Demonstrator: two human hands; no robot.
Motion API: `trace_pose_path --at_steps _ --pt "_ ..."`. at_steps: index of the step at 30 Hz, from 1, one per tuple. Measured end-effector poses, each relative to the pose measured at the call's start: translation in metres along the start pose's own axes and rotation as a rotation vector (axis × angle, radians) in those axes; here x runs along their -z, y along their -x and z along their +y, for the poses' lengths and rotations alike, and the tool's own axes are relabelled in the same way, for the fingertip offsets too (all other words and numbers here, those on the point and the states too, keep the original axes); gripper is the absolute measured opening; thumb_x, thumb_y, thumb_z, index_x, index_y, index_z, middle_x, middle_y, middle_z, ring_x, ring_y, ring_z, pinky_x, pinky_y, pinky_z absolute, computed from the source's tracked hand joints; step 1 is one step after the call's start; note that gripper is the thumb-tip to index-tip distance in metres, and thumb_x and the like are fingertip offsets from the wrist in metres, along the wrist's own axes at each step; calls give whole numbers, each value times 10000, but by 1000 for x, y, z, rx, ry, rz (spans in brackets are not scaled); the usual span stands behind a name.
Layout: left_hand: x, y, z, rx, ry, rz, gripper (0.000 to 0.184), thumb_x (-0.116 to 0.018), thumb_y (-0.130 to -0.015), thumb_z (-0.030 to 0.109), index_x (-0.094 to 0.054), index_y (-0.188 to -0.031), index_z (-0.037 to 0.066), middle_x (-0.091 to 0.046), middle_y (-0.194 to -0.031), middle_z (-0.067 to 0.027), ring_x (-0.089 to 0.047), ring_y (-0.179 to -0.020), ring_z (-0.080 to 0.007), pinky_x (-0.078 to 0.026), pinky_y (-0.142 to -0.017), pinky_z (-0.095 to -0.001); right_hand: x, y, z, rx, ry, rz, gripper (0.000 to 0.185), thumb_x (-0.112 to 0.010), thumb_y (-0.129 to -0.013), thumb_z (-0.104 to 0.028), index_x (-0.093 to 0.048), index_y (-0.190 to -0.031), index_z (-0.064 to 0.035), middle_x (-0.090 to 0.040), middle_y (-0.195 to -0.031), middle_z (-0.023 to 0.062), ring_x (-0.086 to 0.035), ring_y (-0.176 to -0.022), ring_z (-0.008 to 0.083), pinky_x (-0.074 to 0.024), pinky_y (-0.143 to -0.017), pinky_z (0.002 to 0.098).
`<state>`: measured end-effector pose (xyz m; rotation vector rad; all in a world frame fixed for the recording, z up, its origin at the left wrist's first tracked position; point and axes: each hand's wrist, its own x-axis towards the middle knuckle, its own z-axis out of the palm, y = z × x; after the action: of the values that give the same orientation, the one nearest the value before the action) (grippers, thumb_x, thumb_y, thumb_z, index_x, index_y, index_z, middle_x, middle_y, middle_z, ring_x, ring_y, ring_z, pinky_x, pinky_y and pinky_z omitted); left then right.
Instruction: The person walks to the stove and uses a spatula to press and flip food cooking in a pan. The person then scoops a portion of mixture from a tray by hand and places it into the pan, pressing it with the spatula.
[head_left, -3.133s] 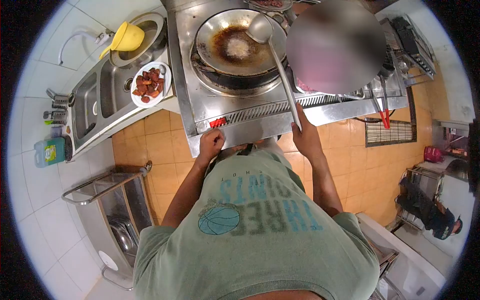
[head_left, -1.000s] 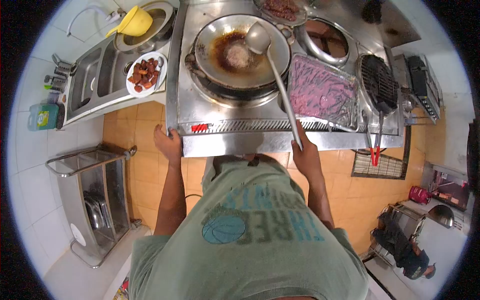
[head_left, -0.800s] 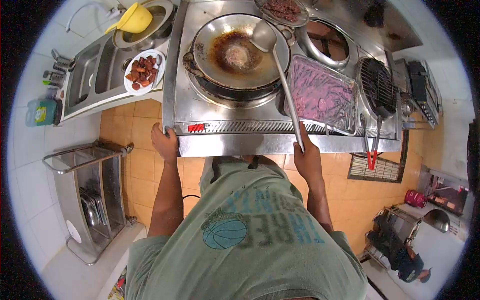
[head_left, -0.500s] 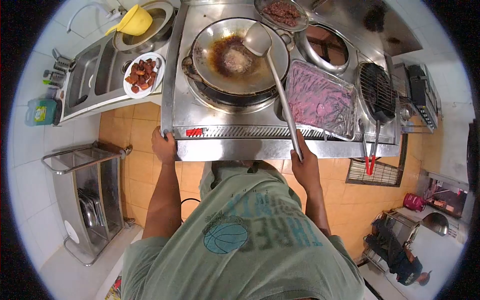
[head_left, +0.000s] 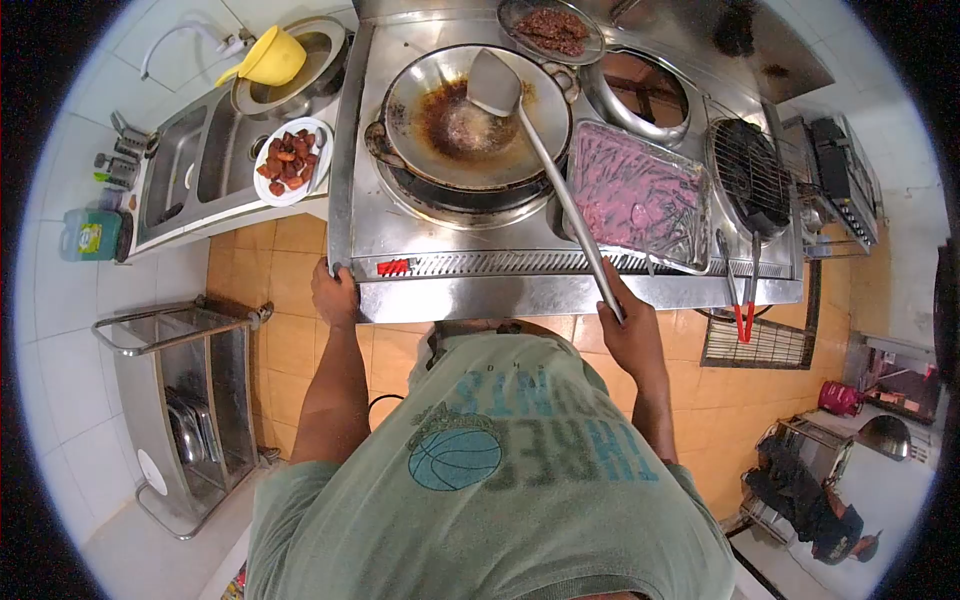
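Note:
My right hand (head_left: 632, 325) is closed round the end of a long metal wok spatula (head_left: 568, 195). Its broad head (head_left: 494, 84) is over the wok (head_left: 412, 95), whose bottom has brown residue with a paler patch in the middle. The wok, with two looped handles, sits on a burner of the steel stove (head_left: 500, 297). At the stove's front left corner, my left hand (head_left: 336, 292) is curled on the edge. Right of the wok, a clear tray (head_left: 640, 190) holds pinkish contents with dark strips.
Brown chunks lie on a white plate (head_left: 312, 180) by the sink (head_left: 222, 165). A yellow dipper (head_left: 277, 58) sits on a pan. Dark minced food fills a strainer (head_left: 550, 32) behind the wok. Red-handled tongs (head_left: 745, 318) overhang the edge near a grill rack (head_left: 750, 175). Another person (head_left: 815, 515) is far right.
The spatula head has shifted left over the wok, and my right hand has moved slightly right and down. The pale patch in the wok looks smaller. My left hand stays at the corner.

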<state>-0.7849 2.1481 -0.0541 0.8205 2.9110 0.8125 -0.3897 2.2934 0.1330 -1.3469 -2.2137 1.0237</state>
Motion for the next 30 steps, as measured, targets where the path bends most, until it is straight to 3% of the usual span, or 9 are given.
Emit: trace_pose_path --at_steps 3,8,11,15,16,19,20,27,30 --pt "-1 -1 -3 -27 14 10 404 -502 -791 247 -515 -1127 24 -564 -1091 -165 -527 -1002 -349 -429 -838 -441 8 6 -7 -178 -24 -136 554 -534 -805 11 -401 -1330 -105 -500 -1254 171 -502 -1140 290 -432 -880 309" --pt "2 -1 1 19 62 -14 400 -505 -789 249 -517 -1118 22 -567 -1081 -164 -524 -1006 -346 -427 -840 -432 5 12 0 -147 17 -166 544 -536 -806 5 -425 -1320 -135 -544 -1203 162 -557 -1072 296 -451 -825 309" --pt "1 2 0 17 40 32 406 -510 -785 251 -518 -1118 19 -567 -1075 -170 -526 -1003 -340 -429 -834 -433 1 10 7 -107 53 -149 569 -559 -789 -36 -413 -1326 -155 -612 -890 256 -611 -830 388 -486 -710 403" --pt "-3 0 -2 1 38 55 413 -515 -779 248 -518 -1118 12 -571 -1071 -177 -536 -989 -341 -433 -825 -439 3 6 9 -138 43 -128 544 -542 -793 21 -437 -1309 -113 -550 -1187 184 -559 -1072 286 -447 -841 311" --pt "-2 0 -2 0 36 54 415 -516 -777 247 -518 -1119 10 -573 -1069 -178 -540 -984 -342 -434 -822 -441 3 5 13 -100 76 -87 561 -548 -788 28 -429 -1316 -118 -580 -1115 206 -611 -973 291 -469 -783 325" --pt "-1 1 0 -2 60 51 421 -516 -771 247 -520 -1121 13 -577 -1067 -177 -547 -971 -349 -439 -811 -445 6 -1 9 -104 111 -37 572 -549 -792 21 -408 -1329 -116 -605 -1029 223 -637 -858 321 -482 -712 341" --pt "0 1 1 2 50 50 421 -514 -772 250 -521 -1121 15 -577 -1067 -176 -547 -969 -351 -440 -809 -445 2 -3 17 -42 136 -2 580 -540 -802 10 -381 -1345 -120 -611 -954 242 -631 -756 355 -481 -655 358" --pt "-4 0 -2 -15 20 48 419 -505 -783 267 -526 -1125 25 -582 -1062 -177 -548 -964 -358 -441 -808 -449 -22 -14 19 -185 32 -11 554 -518 -834 -14 -356 -1355 -109 -555 -1118 256 -563 -1007 381 -464 -798 357" --pt "-4 0 -1 0 28 34 424 -504 -787 266 -523 -1134 24 -580 -1069 -186 -548 -970 -362 -441 -813 -449 -25 -15 22 -64 -2 9 550 -522 -833 -9 -360 -1350 -105 -535 -1169 237 -551 -1035 371 -462 -817 352"
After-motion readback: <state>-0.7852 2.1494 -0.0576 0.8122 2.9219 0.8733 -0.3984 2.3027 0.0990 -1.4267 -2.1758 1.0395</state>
